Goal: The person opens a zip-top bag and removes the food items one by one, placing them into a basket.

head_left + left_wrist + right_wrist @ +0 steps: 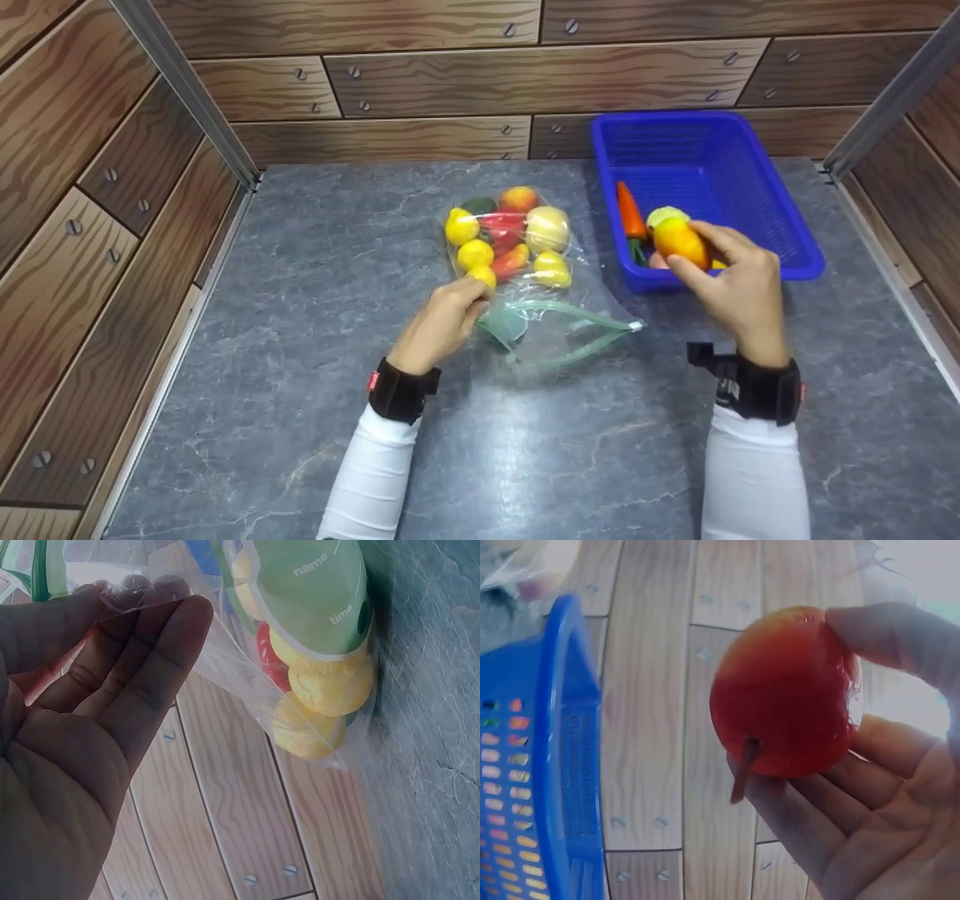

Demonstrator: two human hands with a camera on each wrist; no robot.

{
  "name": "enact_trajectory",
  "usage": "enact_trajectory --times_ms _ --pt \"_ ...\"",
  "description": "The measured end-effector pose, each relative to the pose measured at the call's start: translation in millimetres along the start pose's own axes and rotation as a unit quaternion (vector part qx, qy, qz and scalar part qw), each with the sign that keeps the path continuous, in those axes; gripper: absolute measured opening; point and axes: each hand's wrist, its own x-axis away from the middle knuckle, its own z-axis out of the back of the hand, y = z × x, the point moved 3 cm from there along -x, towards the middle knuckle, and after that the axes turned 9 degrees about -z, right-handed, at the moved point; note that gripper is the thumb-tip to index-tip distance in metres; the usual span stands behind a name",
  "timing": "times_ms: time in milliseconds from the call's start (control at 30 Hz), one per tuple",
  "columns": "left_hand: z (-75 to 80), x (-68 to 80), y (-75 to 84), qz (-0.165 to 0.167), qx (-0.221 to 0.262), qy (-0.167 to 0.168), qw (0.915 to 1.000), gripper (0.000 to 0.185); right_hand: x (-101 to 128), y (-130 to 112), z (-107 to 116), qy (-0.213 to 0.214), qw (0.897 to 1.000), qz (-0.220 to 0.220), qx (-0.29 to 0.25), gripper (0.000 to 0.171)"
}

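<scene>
A clear zip bag with a green zip strip lies at mid-table, its mouth spread toward the near side. Inside are several toy fruits and vegetables, among them yellow lemons, a red pepper and a pale round fruit. My left hand pinches the bag's left edge near the mouth, thumb against fingers. My right hand holds a mango above the near end of the blue basket. In the right wrist view the mango shows its red side and brown stem between thumb and fingers.
The basket stands at the back right with an orange carrot, a pale green piece and other items partly hidden by my right hand. Wood-patterned walls enclose the grey table at the back and both sides.
</scene>
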Motion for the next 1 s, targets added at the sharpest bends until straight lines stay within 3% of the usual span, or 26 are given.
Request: enact_trajectory --times_ms 367,533,800,1000 --pt "2.3 0.7 1.0 0.003 0.011 0.003 0.9999 0.004 -40.0 19.6 3.0 -0.008 0.998 -0.029 0.061 0.042" --pt "3.2 -0.1 2.8 -0.004 0.011 0.005 0.9999 0.005 -56.3 36.4 4.0 -0.053 0.991 -0.065 0.100 0.045" --pt "2.7 -1.1 1.9 -0.007 0.010 0.004 0.9999 0.005 -78.8 71.2 3.0 -0.148 0.969 -0.115 0.159 0.048" --pt "2.5 -0.3 0.7 -0.003 0.008 0.005 0.9999 0.005 -90.6 89.9 -1.0 -0.224 0.943 -0.149 0.196 0.050"
